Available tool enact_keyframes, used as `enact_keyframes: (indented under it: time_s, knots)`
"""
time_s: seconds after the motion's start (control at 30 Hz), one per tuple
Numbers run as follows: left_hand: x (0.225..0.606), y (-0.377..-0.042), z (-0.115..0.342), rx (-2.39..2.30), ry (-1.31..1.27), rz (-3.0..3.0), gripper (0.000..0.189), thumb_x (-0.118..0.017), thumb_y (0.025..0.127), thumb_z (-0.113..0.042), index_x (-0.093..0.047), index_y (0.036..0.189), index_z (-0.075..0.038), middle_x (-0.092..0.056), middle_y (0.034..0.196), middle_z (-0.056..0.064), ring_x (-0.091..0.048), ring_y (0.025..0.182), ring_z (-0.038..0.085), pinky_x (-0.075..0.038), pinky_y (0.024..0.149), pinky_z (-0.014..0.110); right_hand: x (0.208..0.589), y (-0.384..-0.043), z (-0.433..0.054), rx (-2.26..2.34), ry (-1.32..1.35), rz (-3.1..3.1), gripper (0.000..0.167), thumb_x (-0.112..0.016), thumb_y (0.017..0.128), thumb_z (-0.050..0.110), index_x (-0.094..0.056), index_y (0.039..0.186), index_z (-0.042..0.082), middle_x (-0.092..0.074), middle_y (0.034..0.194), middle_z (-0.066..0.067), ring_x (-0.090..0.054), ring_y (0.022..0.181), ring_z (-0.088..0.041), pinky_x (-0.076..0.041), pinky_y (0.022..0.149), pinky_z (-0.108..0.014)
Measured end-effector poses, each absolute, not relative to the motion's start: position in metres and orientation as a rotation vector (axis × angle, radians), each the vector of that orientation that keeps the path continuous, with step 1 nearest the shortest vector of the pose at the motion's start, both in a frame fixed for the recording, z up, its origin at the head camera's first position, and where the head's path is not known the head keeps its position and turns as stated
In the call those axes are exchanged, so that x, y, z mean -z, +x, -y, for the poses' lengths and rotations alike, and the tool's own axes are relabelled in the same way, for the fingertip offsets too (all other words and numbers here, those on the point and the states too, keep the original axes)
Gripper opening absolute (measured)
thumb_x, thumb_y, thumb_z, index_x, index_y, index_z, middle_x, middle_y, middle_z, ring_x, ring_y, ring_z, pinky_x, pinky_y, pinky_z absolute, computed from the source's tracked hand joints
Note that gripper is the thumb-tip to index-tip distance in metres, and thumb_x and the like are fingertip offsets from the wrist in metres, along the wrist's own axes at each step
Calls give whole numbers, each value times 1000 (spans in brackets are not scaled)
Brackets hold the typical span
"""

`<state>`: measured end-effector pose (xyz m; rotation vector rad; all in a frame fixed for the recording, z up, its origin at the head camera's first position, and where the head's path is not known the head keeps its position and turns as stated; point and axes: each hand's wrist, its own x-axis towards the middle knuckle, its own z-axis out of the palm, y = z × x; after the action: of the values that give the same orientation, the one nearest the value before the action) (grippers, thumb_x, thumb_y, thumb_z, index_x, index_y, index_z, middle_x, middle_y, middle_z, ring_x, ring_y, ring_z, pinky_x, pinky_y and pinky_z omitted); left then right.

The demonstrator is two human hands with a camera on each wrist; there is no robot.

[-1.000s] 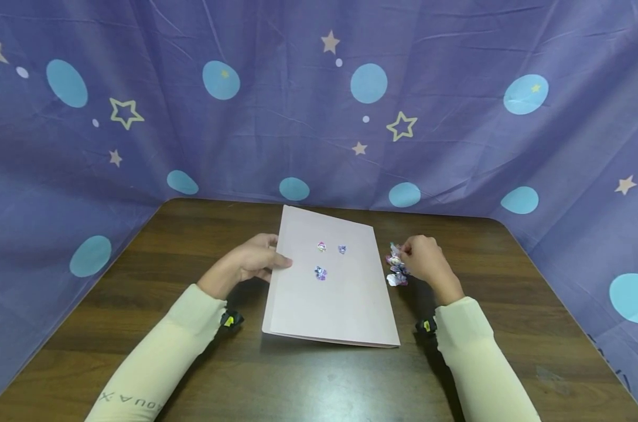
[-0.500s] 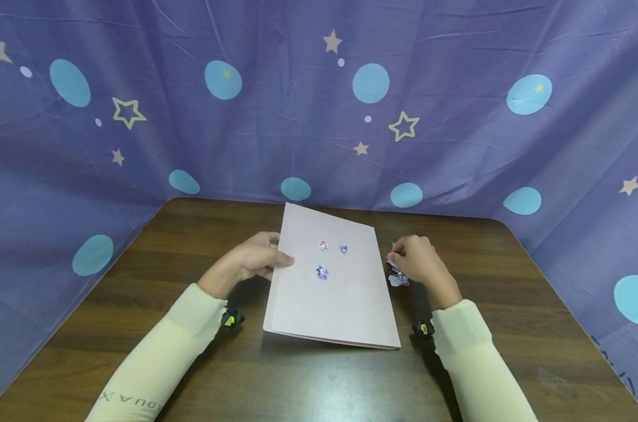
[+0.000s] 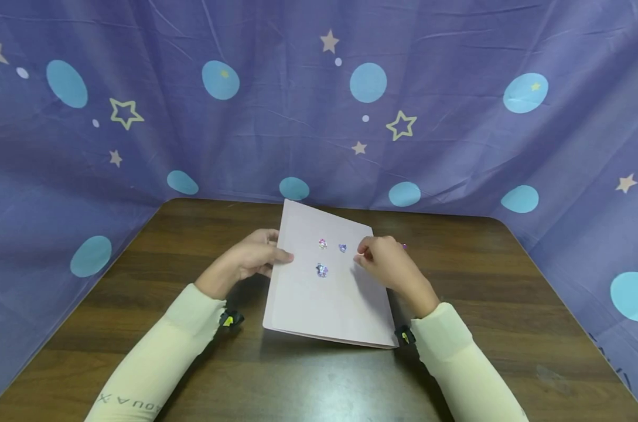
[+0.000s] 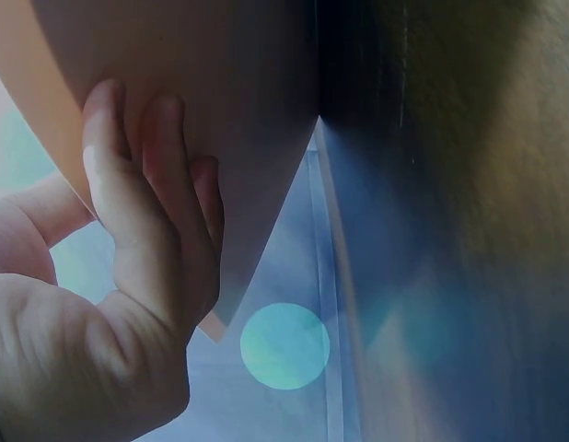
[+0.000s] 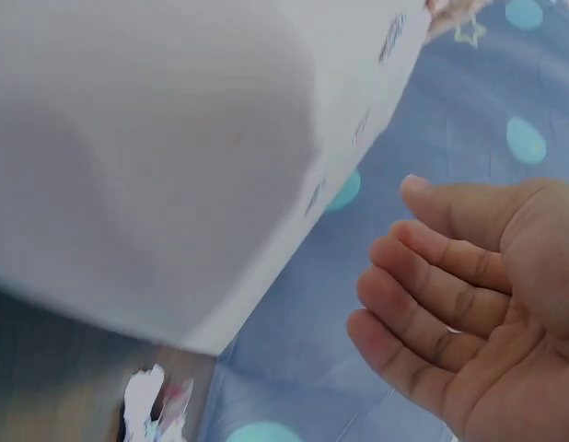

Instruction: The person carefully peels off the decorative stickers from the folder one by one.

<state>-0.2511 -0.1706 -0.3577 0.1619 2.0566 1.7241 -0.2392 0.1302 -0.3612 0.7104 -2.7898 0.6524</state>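
A white folder (image 3: 324,299) stands tilted over the table, with three small shiny stickers on its face: a pink one (image 3: 323,244), a bluish one (image 3: 342,248) and a larger blue-purple one (image 3: 321,270) below. My left hand (image 3: 252,255) grips the folder's left edge, thumb in front; in the left wrist view its fingers (image 4: 160,175) spread behind. Over the folder's right part, my right hand (image 3: 389,264) pinches thumb to forefinger around a barely visible pale sliver, seemingly a sticker. In the right wrist view its other fingers (image 5: 413,313) are loosely bent and the pinched thing is hidden.
A heap of shiny stickers (image 5: 156,405) lies on the wooden table (image 3: 482,281) right of the folder, mostly hidden behind my right hand in the head view. A purple curtain (image 3: 319,152) with stars and dots hangs right behind the table's far edge.
My right hand has left the sticker heap and moved left over the folder's right side, its fingertips pinched. The left hand keeps its grip; the folder has hardly shifted.
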Motion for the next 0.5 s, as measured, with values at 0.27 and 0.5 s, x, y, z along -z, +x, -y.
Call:
enact_keyframes:
  time_s: [0.27,0.5]
  knots:
    - [355,-250,170,-1724,162,-2061,57,-65,93,2,-36,141,10,-68,113,22,-72,84,24,-64,71,42,356,-228,-103,-603,866,2774,19,-78,92,17,-74,103,2,-73,90,-6,-68,82,-19,-59,75,-38]
    - [355,-249,170,-1734,177,-2045,57,-65,93,2,-34,140,11,-67,110,22,-72,83,23,-65,72,43,356,-222,-88,-565,945,2753,23,-79,92,23,-75,104,3,-73,93,-6,-68,86,-20,-58,78,-37]
